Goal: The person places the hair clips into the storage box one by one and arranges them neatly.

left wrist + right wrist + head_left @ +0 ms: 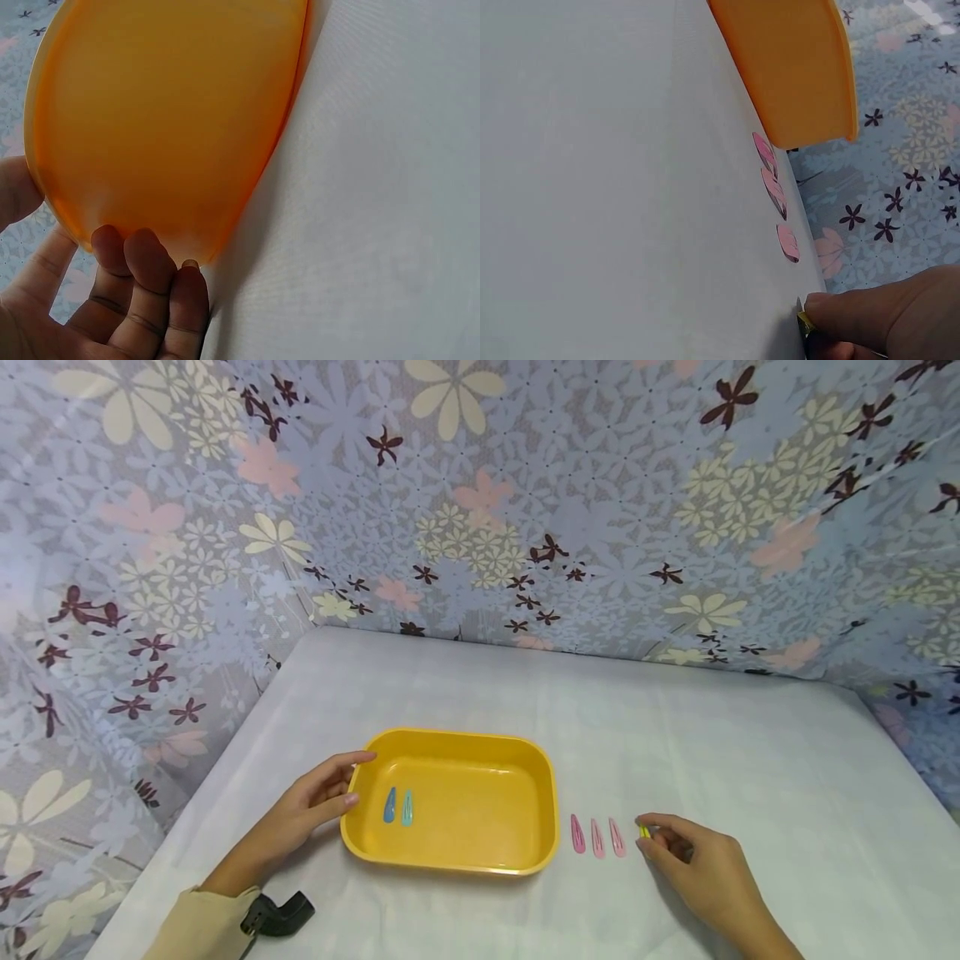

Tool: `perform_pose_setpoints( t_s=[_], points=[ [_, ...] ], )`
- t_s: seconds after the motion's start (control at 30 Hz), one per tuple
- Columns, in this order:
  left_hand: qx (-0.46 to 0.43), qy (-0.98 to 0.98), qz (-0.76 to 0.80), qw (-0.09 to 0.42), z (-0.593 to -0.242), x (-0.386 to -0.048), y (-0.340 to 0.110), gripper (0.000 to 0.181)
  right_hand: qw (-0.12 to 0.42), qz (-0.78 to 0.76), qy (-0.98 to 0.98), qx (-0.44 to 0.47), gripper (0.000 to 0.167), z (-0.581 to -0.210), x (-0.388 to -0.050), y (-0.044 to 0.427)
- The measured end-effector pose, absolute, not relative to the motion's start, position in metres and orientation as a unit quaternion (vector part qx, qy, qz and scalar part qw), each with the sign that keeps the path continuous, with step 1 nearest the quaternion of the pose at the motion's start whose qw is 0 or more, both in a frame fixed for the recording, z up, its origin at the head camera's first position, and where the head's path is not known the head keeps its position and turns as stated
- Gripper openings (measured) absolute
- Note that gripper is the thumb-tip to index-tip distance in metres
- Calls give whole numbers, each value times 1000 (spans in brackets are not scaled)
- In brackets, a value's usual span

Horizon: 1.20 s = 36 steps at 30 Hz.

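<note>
A yellow tray (465,862) stands on the white cloth. Inside, toward its left end, lie a blue hair clip (390,805) and a turquoise hair clip (407,807). My left hand (307,806) holds the tray's left end, thumb and index finger at the rim, other fingers bent against the outer wall in the left wrist view. Between thumb and fingertips, my right hand (697,868) pinches a yellow hair clip (644,832), mostly hidden by the fingers. Just left of it lie a darker pink hair clip (577,833) and two light pink hair clips (597,838).
White cloth (750,752) covers the tabletop. A flowered fabric (480,510) hangs behind and along the sides. At my left wrist sits a black device (277,917), by the beige sleeve (202,927).
</note>
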<state>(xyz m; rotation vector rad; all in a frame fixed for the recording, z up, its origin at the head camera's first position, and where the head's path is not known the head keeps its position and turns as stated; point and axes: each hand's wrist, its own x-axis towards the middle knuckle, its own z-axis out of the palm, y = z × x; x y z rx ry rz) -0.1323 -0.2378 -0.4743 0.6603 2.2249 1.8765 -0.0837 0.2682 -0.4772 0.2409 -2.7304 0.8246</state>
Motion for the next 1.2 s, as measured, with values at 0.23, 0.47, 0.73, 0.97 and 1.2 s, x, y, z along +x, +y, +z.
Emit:
perform_pose_setpoints(
  t_s=[0.23,0.47,0.73,0.97,1.2],
  points=[
    [221,742,628,77,-475,-133,-238,47,124,289,-946,73,20,-475,-84,269],
    [225,737,632,79,-474,-134,-239,47,115,289,-948,66,19,-472,-85,269],
    [221,738,632,81,-474,-134,-238,47,86,294,-951,48,19,-470,-83,270],
    [226,734,635,79,-475,-135,-238,47,72,296,-951,47,20,-469,-84,271],
    [236,728,638,83,-474,-134,-239,48,60,304,-950,46,21,-467,-84,271]
  ],
)
